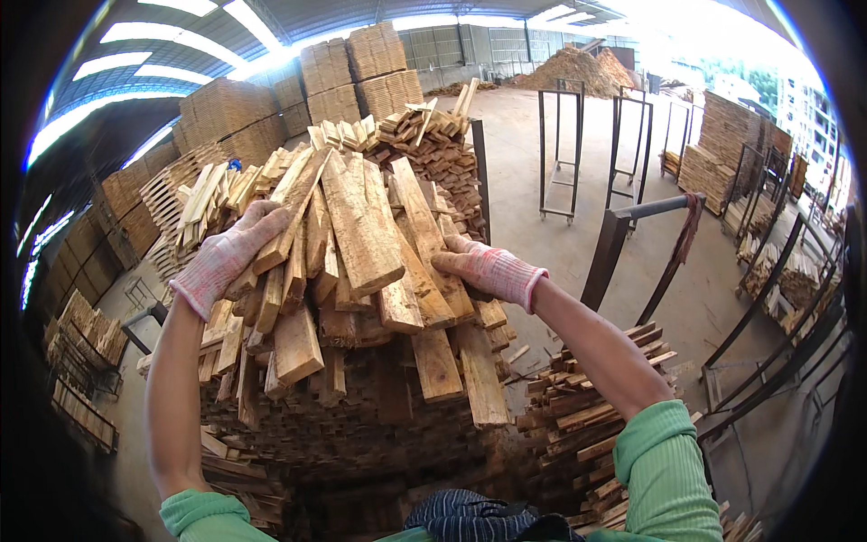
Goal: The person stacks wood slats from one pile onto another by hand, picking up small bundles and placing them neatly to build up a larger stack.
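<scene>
Concrete floor (560,244), stacked timber (226,113), metal racks (560,154), open-sided shed.

No packages, labels, signs or screens visible anywhere in frame. No printed markings discernible on any surface.
</scene>
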Tool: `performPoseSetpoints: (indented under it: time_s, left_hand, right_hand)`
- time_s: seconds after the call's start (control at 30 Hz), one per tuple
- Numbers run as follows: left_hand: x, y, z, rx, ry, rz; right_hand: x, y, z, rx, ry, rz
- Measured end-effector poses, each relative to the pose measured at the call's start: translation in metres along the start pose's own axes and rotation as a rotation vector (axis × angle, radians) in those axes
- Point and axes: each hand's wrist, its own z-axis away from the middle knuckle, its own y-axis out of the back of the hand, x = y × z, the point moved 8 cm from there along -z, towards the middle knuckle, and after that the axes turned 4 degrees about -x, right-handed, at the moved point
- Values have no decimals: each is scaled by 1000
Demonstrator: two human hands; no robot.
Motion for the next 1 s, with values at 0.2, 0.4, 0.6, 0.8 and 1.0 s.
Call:
performPoseSetpoints:
  time_s: [0.2,0.4,0.6,0.8,1.0]
  left_hand:
    - [14,-5,-5,-44,-18,232]
    - [-78,42,-61,51,-275,135]
    - [-109,47,2,78,29,729]
    - [-177,75,49,444,-27,493]
    - [-257,-4,97,824,-73,301]
  right_hand:
    - [9,1,6,-130,391,637]
    - [26,17,36,295,-172,-423]
    - [74,24,66,425,-107,-495]
    - [141,23,112,656,-196,-701]
    - [355,-119,284,637,-718,-271]
